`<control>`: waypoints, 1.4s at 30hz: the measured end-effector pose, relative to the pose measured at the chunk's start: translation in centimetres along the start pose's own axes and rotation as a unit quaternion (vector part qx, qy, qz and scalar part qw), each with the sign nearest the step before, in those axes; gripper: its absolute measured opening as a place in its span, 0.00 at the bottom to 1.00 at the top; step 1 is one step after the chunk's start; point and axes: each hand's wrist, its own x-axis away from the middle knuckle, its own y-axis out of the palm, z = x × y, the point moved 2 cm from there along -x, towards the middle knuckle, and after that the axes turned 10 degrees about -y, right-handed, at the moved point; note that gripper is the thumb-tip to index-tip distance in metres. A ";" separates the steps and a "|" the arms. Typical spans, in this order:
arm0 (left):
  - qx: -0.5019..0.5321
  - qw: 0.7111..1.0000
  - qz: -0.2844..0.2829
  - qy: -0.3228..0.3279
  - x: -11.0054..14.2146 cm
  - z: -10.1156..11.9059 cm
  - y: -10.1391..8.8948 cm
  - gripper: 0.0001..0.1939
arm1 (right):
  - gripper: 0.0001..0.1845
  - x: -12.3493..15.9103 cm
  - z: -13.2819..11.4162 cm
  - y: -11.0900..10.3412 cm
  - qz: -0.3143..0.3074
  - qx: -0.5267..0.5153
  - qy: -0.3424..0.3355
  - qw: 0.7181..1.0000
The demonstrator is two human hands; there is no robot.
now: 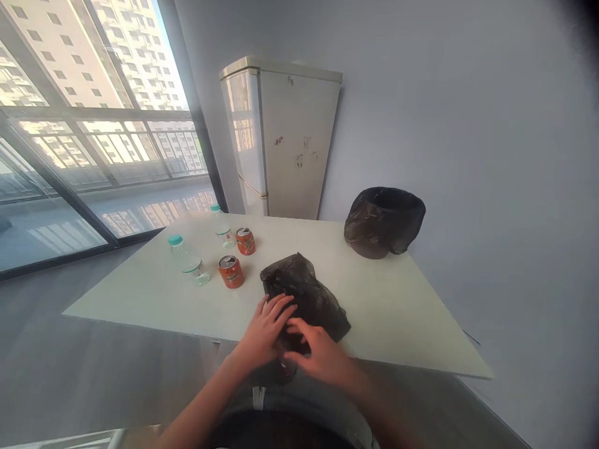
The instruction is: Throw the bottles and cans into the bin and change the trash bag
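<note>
A crumpled black plastic bag [306, 293] lies on the white table [397, 312] near its front edge. My left hand [264, 330] rests on the bag's near end with its fingers stretched flat over the plastic. My right hand [321, 355] is beside it, fingers curled and pinching the bag's near edge. Both hands meet at the bag's front corner.
Two orange cans [231, 271] [245, 241] and two clear bottles with teal caps [188, 259] [221, 226] stand left of the bag. A bin lined with a black bag [384, 221] sits at the table's far right. A white fridge [281, 137] stands behind, windows to the left.
</note>
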 end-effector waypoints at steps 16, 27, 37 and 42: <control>0.447 0.883 -0.069 -0.128 -0.6 -3.0 -4.3 0.16 | 0.17 -1.7 2.1 -5.2 0.102 -0.082 -0.013 0.991; 0.394 0.816 0.129 -0.404 -2.7 -6.0 0.4 0.15 | 0.17 0.5 3.2 3.1 0.264 0.109 -0.064 0.956; 0.464 0.774 0.143 -0.407 -4.0 -6.7 0.8 0.19 | 0.27 -3.4 4.2 -0.1 0.105 0.157 -0.143 0.971; 0.474 0.788 0.140 -0.366 -2.8 -6.2 -1.2 0.20 | 0.15 -3.3 5.3 -1.2 0.230 0.026 -0.046 0.972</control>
